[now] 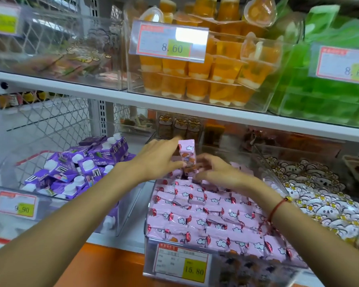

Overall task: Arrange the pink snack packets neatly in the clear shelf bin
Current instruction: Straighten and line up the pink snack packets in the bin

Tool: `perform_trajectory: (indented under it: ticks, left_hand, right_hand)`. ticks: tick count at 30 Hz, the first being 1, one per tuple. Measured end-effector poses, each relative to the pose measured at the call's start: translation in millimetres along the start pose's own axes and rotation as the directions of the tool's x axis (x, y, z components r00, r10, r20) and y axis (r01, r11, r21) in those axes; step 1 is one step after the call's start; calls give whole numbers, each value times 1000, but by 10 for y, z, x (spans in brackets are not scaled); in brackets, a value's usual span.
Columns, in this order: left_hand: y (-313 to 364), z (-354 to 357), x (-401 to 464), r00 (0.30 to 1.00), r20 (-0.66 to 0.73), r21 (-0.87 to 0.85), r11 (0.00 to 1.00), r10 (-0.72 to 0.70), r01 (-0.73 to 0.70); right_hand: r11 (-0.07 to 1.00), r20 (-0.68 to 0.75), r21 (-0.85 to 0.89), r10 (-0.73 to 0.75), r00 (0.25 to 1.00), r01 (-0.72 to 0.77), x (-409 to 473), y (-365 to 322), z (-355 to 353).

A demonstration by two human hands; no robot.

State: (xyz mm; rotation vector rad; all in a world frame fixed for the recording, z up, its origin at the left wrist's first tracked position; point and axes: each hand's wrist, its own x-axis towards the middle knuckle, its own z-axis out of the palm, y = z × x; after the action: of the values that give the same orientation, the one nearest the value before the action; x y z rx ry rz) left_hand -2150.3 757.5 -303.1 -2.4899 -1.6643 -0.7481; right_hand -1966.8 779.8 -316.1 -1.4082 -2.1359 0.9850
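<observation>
The clear shelf bin (148,220) on the lower shelf is filled with rows of pink snack packets (205,214) lying flat. At the back of the bin, my left hand (160,158) holds a few pink packets (187,152) stood upright, fingers against their left side. My right hand (214,170) reaches in from the right, its fingers curled on the lower part of the same upright stack. A red string bracelet sits on my right wrist.
A bin of purple pouches (77,168) stands to the left, a bin of white flower-print packets (319,193) to the right. The upper shelf edge (174,102) overhangs closely, carrying orange jelly cups (195,69) and green packs (330,90). A 15.80 price tag (180,264) hangs on the bin front.
</observation>
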Motion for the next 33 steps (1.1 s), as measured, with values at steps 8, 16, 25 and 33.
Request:
perform_trajectory:
  ticks: [8, 16, 25, 33]
  left_hand:
    - [-24, -130, 31, 991, 116, 90, 995, -63, 52]
    - [26, 24, -237, 974, -146, -103, 982, -173, 159]
    - [14, 102, -686, 916, -68, -418, 845, -396, 335]
    - [82, 56, -724, 911, 0, -456, 811, -412, 367]
  right_hand:
    - [971, -193, -62, -237, 952, 230, 55, -82, 211]
    - [965, -362, 5, -242, 900, 262, 70, 20, 177]
    - [957, -338, -149, -286, 897, 249, 48, 13, 277]
    - [931, -174, -336, -209, 962, 141, 44, 130, 304]
